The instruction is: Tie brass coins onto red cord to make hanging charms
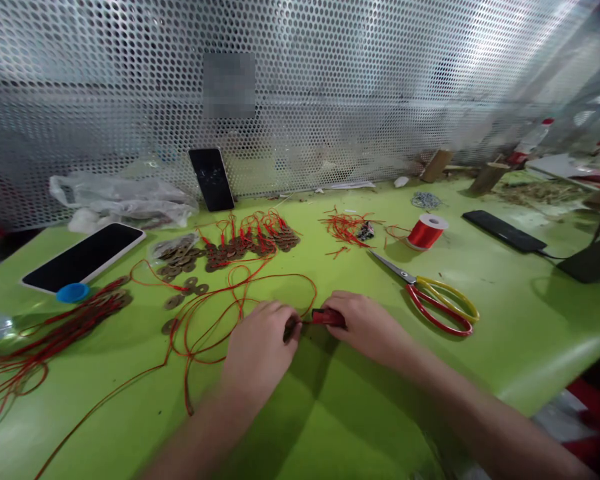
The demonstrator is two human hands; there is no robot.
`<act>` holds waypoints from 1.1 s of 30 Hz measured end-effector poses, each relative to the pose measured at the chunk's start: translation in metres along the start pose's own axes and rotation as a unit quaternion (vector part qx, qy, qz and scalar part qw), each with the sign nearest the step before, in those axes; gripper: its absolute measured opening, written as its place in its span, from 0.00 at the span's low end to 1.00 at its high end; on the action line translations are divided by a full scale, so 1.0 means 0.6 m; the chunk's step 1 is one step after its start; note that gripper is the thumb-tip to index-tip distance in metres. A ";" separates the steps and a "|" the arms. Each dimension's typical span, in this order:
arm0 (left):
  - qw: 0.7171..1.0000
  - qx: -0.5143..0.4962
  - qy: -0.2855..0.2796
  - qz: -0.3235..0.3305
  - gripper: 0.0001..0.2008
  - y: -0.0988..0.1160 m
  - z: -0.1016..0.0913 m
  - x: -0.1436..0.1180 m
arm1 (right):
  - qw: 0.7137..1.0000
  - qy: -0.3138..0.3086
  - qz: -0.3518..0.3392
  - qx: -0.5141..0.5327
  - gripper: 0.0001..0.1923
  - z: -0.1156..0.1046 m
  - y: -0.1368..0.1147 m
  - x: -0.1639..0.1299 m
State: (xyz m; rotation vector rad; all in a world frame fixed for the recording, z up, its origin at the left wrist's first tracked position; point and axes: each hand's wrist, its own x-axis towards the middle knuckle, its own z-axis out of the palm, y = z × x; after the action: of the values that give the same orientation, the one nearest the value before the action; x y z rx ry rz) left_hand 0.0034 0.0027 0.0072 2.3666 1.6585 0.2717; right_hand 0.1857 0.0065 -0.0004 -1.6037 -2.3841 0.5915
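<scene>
The red cord (240, 293) is thin, light and limp, so it likely kinks and slides easily; it seems best pinched close to its end, between fingertips, rather than along the slack loops. It lies in loose loops just beyond and left of the left hand (260, 350), running back under that hand. The left hand is curled down on the table with fingers closed together, apparently pinching a small dark piece, perhaps a coin, along with the cord at its fingertips; the exact grip is blurred. The right hand (367, 327) sits just beside it, nearly touching, fingers clamped around a small red object (327, 317), probably a lighter, pointed at the left fingertips. Red-and-yellow scissors (433, 300) lie just right of the right hand; strung coins (245, 243) lie farther ahead.
</scene>
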 end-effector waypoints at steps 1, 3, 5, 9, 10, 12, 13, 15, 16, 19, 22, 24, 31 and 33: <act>1.000 -0.004 0.001 -0.004 0.07 0.000 0.002 0.001 | 1.000 0.000 0.001 0.001 0.04 0.000 0.000 0.000; 1.000 -0.012 -0.002 -0.012 0.07 0.001 0.005 0.003 | 1.000 -0.003 0.003 0.001 0.03 0.001 0.000 0.001; 1.000 -0.020 -0.008 -0.014 0.07 0.000 0.007 0.005 | 1.000 -0.003 0.003 0.000 0.03 0.000 0.000 0.002; 0.999 -0.031 -0.012 -0.003 0.07 -0.002 0.008 0.005 | 1.000 -0.004 0.001 -0.003 0.04 -0.001 -0.002 0.003; 0.999 -0.032 -0.012 -0.002 0.07 -0.002 0.007 0.005 | 1.000 -0.004 0.000 -0.003 0.04 -0.001 -0.002 0.002; 0.999 -0.034 -0.012 -0.002 0.07 -0.003 0.006 0.004 | 1.000 -0.002 -0.001 -0.003 0.04 -0.001 -0.003 0.002; 0.999 -0.036 -0.013 -0.002 0.07 -0.003 0.006 0.003 | 1.000 0.000 -0.001 -0.003 0.04 -0.001 -0.003 0.002; 0.999 -0.043 -0.014 -0.001 0.07 -0.003 0.006 0.003 | 1.000 0.003 -0.001 -0.004 0.03 0.000 -0.003 0.001; 0.999 -0.047 -0.013 -0.001 0.06 -0.004 0.006 0.004 | 1.000 0.003 0.000 -0.005 0.03 0.000 -0.003 0.001; 0.998 -0.055 -0.009 -0.006 0.06 -0.005 0.007 0.004 | 1.000 0.002 0.001 -0.006 0.03 0.000 -0.003 0.002; 0.998 -0.060 -0.004 -0.010 0.06 -0.006 0.007 0.004 | 1.000 -0.002 0.003 -0.002 0.03 0.000 -0.003 0.003; 0.998 -0.059 -0.006 -0.010 0.06 -0.006 0.007 0.004 | 1.000 -0.002 0.003 -0.001 0.03 0.001 -0.003 0.003; 0.999 -0.053 -0.007 0.002 0.06 -0.004 0.008 0.004 | 1.000 0.003 0.007 0.000 0.04 0.001 -0.003 0.002; 0.999 -0.047 -0.008 0.001 0.06 -0.004 0.009 0.004 | 1.000 0.002 0.009 -0.002 0.04 0.001 -0.003 0.002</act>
State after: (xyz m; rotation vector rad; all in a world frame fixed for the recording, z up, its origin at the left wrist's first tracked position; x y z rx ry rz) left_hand 0.0037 0.0051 0.0017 2.2969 1.5993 0.3229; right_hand 0.1836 0.0072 -0.0005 -1.6286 -2.3714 0.5879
